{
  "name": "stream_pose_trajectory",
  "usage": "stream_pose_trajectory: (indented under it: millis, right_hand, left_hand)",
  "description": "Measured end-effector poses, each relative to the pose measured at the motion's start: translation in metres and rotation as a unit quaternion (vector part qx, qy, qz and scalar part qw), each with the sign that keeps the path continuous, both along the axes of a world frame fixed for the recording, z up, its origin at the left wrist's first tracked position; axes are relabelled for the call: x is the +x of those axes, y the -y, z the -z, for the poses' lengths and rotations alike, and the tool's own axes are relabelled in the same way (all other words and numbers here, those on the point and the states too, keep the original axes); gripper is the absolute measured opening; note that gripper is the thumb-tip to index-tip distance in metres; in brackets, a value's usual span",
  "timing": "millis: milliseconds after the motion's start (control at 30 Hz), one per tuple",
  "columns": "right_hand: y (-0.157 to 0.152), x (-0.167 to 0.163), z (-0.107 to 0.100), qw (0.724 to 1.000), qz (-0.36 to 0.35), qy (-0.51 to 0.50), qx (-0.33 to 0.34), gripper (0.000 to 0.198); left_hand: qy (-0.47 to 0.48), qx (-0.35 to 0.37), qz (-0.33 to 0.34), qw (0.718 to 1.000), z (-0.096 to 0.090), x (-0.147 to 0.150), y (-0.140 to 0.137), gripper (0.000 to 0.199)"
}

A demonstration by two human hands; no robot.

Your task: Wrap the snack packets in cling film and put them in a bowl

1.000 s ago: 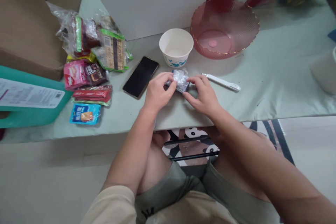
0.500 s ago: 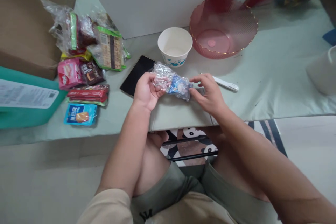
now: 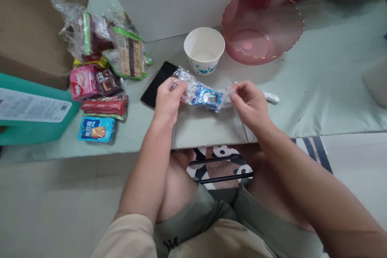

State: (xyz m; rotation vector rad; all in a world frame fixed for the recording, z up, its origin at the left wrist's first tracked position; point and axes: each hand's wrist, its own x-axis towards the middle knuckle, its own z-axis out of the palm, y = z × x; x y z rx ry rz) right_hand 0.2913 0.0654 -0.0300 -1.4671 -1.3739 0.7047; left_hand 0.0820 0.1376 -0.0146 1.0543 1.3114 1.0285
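A clear plastic bag (image 3: 188,84) is stretched between my two hands above the table's front part. Inside it shows a blue snack packet (image 3: 207,96), with something reddish partly hidden near my left fingers. My left hand (image 3: 169,98) is closed round the bag's left end. With thumb and fingers pinched, my right hand (image 3: 249,102) grips the bag's right end. A dark phone (image 3: 157,82) lies flat behind my left hand. Just beyond the bag stands a white paper bowl (image 3: 204,46) with a blue pattern. A white utensil-like item (image 3: 271,97) lies partly behind my right hand.
A pink ribbed bowl (image 3: 263,54) stands at the back, before a white box (image 3: 181,0). On the left are several wrapped snacks (image 3: 130,52), a blue snack packet (image 3: 96,130), a green package (image 3: 33,133) and a cardboard box (image 3: 33,36). A whitish cup (image 3: 376,82) stands far right.
My right hand has closed on the bag's right end and pulled it out to the right. The bag is now stretched, and the blue packet shows more. The view has shifted slightly.
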Motion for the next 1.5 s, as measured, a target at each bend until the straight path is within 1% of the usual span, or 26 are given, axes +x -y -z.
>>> stream_pose_trajectory:
  millis: [100, 167, 267, 300, 333, 400, 433, 467, 500, 533, 567, 600, 633, 667, 733, 800, 867, 967, 1033, 1100, 1167, 1233, 1300, 1367, 1433, 1500]
  right_hand:
    - [-0.003, 0.016, 0.002, 0.997, 0.052, -0.049, 0.001, 0.008]
    - [-0.004, 0.028, 0.002, 0.994, 0.103, -0.018, -0.013, 0.011]
    - [-0.003, 0.048, 0.002, 0.981, 0.180, 0.046, -0.062, 0.012]
    - [-0.001, 0.054, 0.001, 0.976, 0.204, 0.056, -0.061, 0.014]
    - [0.001, 0.058, 0.000, 0.972, 0.224, 0.059, -0.042, 0.016]
    - [0.006, 0.063, -0.005, 0.964, 0.255, 0.063, 0.036, 0.020]
    - [0.010, 0.062, -0.007, 0.962, 0.250, 0.076, 0.084, 0.020]
    - [0.013, 0.060, -0.009, 0.961, 0.222, 0.100, 0.129, 0.018]
    - [0.016, 0.057, -0.011, 0.963, 0.172, 0.136, 0.158, 0.017]
    - [0.018, 0.053, -0.012, 0.963, 0.109, 0.180, 0.167, 0.017]
    - [0.019, 0.048, -0.012, 0.960, 0.048, 0.225, 0.158, 0.020]
    - [0.019, 0.044, -0.011, 0.955, 0.003, 0.263, 0.136, 0.022]
    - [0.019, 0.041, -0.010, 0.951, -0.018, 0.291, 0.107, 0.020]
    - [0.017, 0.038, -0.008, 0.949, -0.021, 0.305, 0.076, 0.016]
    - [0.014, 0.036, -0.006, 0.950, 0.005, 0.309, 0.042, 0.009]
    - [0.011, 0.035, -0.008, 0.952, 0.029, 0.303, 0.032, 0.013]
    - [0.010, 0.034, -0.012, 0.951, 0.064, 0.299, 0.043, 0.016]
    - [0.009, 0.031, -0.021, 0.942, 0.146, 0.297, 0.065, 0.021]
    - [0.006, 0.028, -0.027, 0.940, 0.172, 0.290, 0.060, 0.023]
    - [0.001, 0.025, -0.031, 0.945, 0.175, 0.274, 0.043, 0.023]
    - [-0.004, 0.022, -0.035, 0.950, 0.188, 0.245, 0.044, 0.021]
    - [-0.009, 0.019, -0.037, 0.958, 0.202, 0.195, 0.063, 0.020]
    - [-0.011, 0.015, -0.039, 0.970, 0.192, 0.120, 0.092, 0.018]
    - [-0.010, 0.010, -0.038, 0.972, 0.177, 0.059, 0.140, 0.013]
    - [-0.006, 0.005, -0.034, 0.961, 0.176, 0.073, 0.200, 0.015]
    - [0.000, -0.002, -0.027, 0.949, 0.134, 0.152, 0.243, 0.018]
  left_hand:
    - [0.004, -0.026, -0.033, 0.999, -0.002, -0.007, -0.004, 0.020]
    - [-0.011, -0.034, -0.046, 0.998, -0.002, -0.011, -0.005, 0.025]
    - [-0.067, -0.030, -0.012, 0.997, 0.005, -0.015, -0.005, 0.024]
    - [-0.094, -0.023, 0.005, 0.995, 0.008, -0.017, -0.005, 0.022]
    - [-0.122, -0.008, 0.019, 0.992, 0.011, -0.018, -0.006, 0.021]
    - [-0.174, 0.053, 0.030, 0.983, 0.016, -0.021, -0.005, 0.025]
    - [-0.196, 0.100, 0.037, 0.975, 0.017, -0.022, -0.005, 0.034]
    - [-0.219, 0.153, 0.055, 0.962, 0.017, -0.023, -0.003, 0.045]
    - [-0.243, 0.204, 0.087, 0.944, 0.017, -0.024, -0.002, 0.056]
    - [-0.269, 0.248, 0.127, 0.922, 0.015, -0.024, 0.000, 0.065]
    - [-0.296, 0.281, 0.168, 0.897, 0.013, -0.024, 0.002, 0.070]
    - [-0.321, 0.304, 0.202, 0.874, 0.012, -0.024, 0.004, 0.069]
    - [-0.342, 0.318, 0.222, 0.856, 0.010, -0.023, 0.006, 0.061]
    - [-0.355, 0.327, 0.228, 0.846, 0.010, -0.023, 0.006, 0.048]
    - [-0.357, 0.340, 0.214, 0.843, 0.010, -0.021, 0.005, 0.020]
    - [-0.340, 0.353, 0.189, 0.851, 0.009, -0.019, 0.003, 0.005]
    - [-0.321, 0.365, 0.160, 0.859, 0.006, -0.017, 0.001, 0.006]
    - [-0.290, 0.380, 0.110, 0.872, -0.002, -0.011, 0.003, 0.010]
    - [-0.270, 0.375, 0.085, 0.883, -0.007, -0.008, 0.005, 0.014]
    - [-0.255, 0.363, 0.064, 0.894, -0.010, -0.004, 0.004, 0.020]
    - [-0.240, 0.363, 0.041, 0.899, -0.009, 0.000, -0.002, 0.027]
    - [-0.220, 0.384, 0.022, 0.896, -0.007, 0.003, -0.011, 0.034]
    - [-0.203, 0.413, 0.009, 0.888, -0.005, 0.006, -0.020, 0.039]
    - [-0.194, 0.436, -0.002, 0.879, -0.004, 0.009, -0.025, 0.041]
    - [-0.188, 0.449, -0.018, 0.873, -0.005, 0.010, -0.027, 0.044]
    - [-0.182, 0.453, -0.030, 0.872, -0.007, 0.010, -0.026, 0.045]
